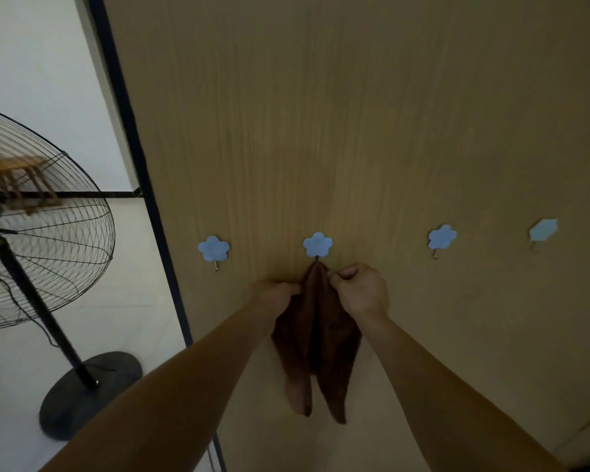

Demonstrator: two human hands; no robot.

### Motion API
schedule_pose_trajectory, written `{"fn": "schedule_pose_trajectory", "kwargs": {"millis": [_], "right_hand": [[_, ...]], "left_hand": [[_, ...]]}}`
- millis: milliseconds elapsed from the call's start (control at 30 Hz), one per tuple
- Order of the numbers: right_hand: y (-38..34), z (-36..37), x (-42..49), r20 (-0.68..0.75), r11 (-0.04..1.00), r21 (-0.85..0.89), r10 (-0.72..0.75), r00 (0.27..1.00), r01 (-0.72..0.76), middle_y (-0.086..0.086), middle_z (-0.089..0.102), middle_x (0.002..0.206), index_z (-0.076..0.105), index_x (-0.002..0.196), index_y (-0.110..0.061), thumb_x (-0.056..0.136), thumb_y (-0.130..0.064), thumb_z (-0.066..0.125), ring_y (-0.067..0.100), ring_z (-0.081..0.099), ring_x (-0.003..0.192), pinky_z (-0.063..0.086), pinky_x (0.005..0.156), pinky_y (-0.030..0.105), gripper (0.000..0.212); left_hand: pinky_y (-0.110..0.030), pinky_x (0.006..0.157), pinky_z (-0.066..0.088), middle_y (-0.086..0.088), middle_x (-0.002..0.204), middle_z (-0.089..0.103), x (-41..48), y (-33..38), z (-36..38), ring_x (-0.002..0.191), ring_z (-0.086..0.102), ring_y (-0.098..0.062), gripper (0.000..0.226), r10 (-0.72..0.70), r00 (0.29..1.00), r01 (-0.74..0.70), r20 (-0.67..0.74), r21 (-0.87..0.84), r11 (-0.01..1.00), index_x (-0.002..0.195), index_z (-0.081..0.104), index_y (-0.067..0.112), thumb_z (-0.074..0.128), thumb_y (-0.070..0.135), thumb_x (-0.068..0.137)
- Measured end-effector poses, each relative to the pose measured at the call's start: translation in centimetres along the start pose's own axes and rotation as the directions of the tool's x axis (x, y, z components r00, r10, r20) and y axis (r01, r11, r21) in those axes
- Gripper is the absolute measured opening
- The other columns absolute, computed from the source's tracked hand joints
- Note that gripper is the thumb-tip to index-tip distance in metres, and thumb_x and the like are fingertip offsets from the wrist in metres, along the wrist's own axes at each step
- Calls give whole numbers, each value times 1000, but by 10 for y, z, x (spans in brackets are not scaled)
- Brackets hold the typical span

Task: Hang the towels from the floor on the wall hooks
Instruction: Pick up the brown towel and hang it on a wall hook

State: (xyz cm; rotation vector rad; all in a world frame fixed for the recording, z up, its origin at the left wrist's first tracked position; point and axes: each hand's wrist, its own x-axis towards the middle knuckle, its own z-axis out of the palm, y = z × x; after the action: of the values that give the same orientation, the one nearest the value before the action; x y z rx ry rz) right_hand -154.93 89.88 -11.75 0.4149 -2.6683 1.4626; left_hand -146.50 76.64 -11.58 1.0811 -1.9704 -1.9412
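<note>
Head view, from the left: a standing fan point(31, 233) on a dark round base point(89, 393) stands on the pale floor beside a white wall; a dark frame edge point(143, 185) runs up along the left side of a wooden panel point(355, 97). Four blue flower-shaped hooks sit in a row on the panel. The first hook point(214, 248) is bare, its small metal prong showing below the flower. Just right of it and lower, the left hand point(275, 296) pinches the left edge of a brown towel point(317, 338) with curled fingers. The towel's top is gathered to a point right at the prong of the second hook point(317, 245), and its two folds hang down against the panel between the forearms; whether the cloth is fully caught on the prong cannot be told. The right hand point(361, 289) pinches the towel's right edge, close under the same hook. Farther right, the third hook point(441, 237) and the fourth hook point(543, 230) are both bare.

By my reading, this is the hanging of one towel, nearly seated and not yet let go; no other towel hangs on the panel, and three hooks are free. Any towels left on the floor lie outside this view, so how many are left I cannot say.
</note>
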Motion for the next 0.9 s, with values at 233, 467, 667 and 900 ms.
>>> {"fn": "schedule_pose_trajectory", "kwargs": {"millis": [233,467,667,900], "right_hand": [[23,6,-11,14,971,-229,-65,998,67,-6,66,90,60,89,-27,83,-40,64,21,62,93,48,77,33,16],[48,9,-20,36,886,-422,-197,980,194,0,56,122,57,115,-22,93,-31,53,24,49,113,40,92,39,24],[34,10,-31,-50,899,43,-435,899,437,-7,55,115,55,119,-21,90,-44,57,12,52,107,45,90,30,38],[47,31,-35,290,924,165,-379,879,345,-40,39,125,21,147,-43,87,-25,61,-21,42,109,35,90,7,74]], "left_hand": [[-32,77,47,3,81,62,-2,-23,13,78,58,-15,18,439,898,-333,20,683,650,88,65,18,54,31,92],[-37,76,46,-8,121,59,1,-68,-26,101,62,-31,37,468,875,-286,120,909,302,129,40,18,48,19,93],[-36,91,45,-11,118,57,-21,-34,-7,105,54,-25,37,805,593,-607,-8,652,454,124,54,8,49,18,89],[-20,91,40,3,131,49,-22,-43,23,114,52,-15,67,683,703,-687,200,438,579,148,26,17,55,10,88]]}}
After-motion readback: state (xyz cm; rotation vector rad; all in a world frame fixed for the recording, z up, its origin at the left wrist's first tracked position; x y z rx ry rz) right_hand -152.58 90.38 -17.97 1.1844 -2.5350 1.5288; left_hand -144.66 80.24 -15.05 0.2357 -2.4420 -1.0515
